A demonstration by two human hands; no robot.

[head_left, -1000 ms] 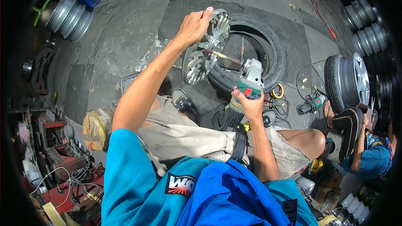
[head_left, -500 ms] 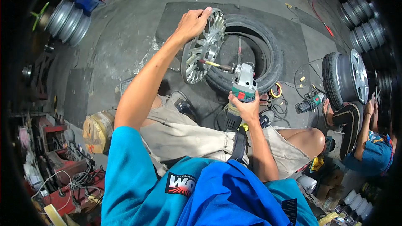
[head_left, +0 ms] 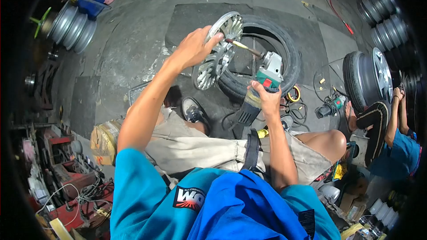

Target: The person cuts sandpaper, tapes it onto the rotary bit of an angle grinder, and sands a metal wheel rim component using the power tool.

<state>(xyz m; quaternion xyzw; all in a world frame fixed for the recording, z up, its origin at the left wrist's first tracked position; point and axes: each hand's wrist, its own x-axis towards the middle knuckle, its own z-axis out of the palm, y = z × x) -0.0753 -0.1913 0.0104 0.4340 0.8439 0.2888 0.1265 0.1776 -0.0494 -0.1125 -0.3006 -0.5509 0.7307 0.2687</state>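
My left hand (head_left: pixel 199 46) grips the near-left edge of a silver multi-spoke alloy wheel (head_left: pixel 213 69), its fingertips partly hidden behind the edge. The wheel stands tilted against the left side of a black tyre (head_left: pixel 292 62) lying flat. In my right hand (head_left: pixel 266 100) is a green and grey power grinder (head_left: pixel 270 72), gripped around its body. From its head a long, thin shaft with a pale section (head_left: pixel 240 45) points left, and the dark tip is at the wheel's upper spokes. Whether the tip touches the metal I cannot tell.
A second green grinder (head_left: pixel 329 106) and a yellow tape roll (head_left: pixel 293 94) lie right of the tyre, among cables. Beyond stands a tyred wheel (head_left: pixel 356 80), beside a seated person (head_left: pixel 393 151). Stacked rims (head_left: pixel 73 29) are at left, above red machinery (head_left: pixel 73 175).
My left hand has slid from the wheel's top down its left edge. The wheel has turned slightly. The grinder has shifted right, and its tip has moved up across the spokes.
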